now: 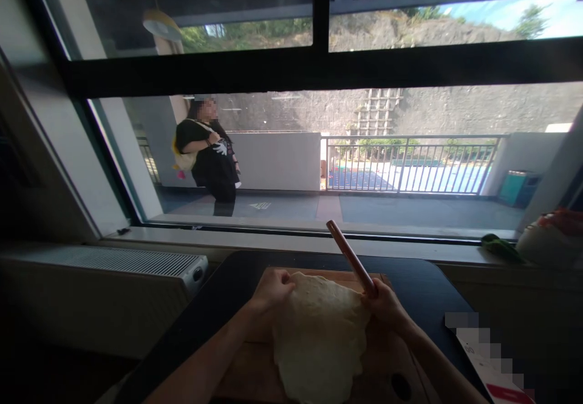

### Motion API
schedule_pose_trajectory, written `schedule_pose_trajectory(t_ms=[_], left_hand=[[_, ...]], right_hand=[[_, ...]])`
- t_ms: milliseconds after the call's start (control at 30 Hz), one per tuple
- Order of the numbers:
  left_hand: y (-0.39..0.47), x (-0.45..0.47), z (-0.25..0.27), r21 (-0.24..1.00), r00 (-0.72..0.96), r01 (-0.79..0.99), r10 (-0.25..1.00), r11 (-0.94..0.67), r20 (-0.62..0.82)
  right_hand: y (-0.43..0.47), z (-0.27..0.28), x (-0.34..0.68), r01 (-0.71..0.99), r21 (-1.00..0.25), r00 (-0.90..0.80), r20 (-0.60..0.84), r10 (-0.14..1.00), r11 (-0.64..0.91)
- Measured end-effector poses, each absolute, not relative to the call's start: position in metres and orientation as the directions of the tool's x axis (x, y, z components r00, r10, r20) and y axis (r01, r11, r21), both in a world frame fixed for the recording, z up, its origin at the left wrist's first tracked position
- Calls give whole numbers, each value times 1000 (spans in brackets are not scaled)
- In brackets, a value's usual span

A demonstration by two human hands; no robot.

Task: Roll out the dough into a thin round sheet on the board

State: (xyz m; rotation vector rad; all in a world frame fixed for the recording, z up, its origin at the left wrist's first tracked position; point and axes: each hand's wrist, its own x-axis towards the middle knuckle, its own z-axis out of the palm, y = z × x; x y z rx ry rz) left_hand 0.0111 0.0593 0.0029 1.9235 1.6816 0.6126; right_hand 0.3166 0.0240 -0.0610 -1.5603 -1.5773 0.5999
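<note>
A pale, flattened sheet of dough [321, 337] spreads over a wooden board [250, 367], its near part resting there. My left hand [272, 288] is closed on the sheet's far left corner, pinching it between thumb and fingers. At the far right corner, my right hand [385, 304] is wrapped round one end of a reddish-brown rolling pin [348, 255]. The pin's free end points up and away to the left. The fingers of that hand also touch the dough's edge; how firmly they grip it I cannot tell.
The board lies on a dark table [419, 282]. To the left stands a white radiator [109, 270]. Beyond the table are a windowsill [291, 243] and a large window; a person [212, 155] is outside. A bag with red and white print [492, 355] lies at the right.
</note>
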Motion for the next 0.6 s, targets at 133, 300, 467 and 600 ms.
schedule_pose_trajectory(t_ms=[133, 300, 467, 600], left_hand=[[33, 26, -20, 291, 312, 870, 900, -399, 304], [-14, 45, -52, 171, 657, 721, 741, -672, 140], [-46, 34, -48, 249, 746, 640, 665, -727, 22], [-52, 26, -31, 302, 800, 565, 599, -768, 25]], right_hand=[[15, -55, 325, 767, -630, 63, 266, 962, 124], [7, -48, 337, 882, -443, -19, 304, 952, 160], [6, -37, 347, 891, -432, -18, 276, 961, 141], [0, -24, 337, 901, -380, -109, 270, 957, 210]])
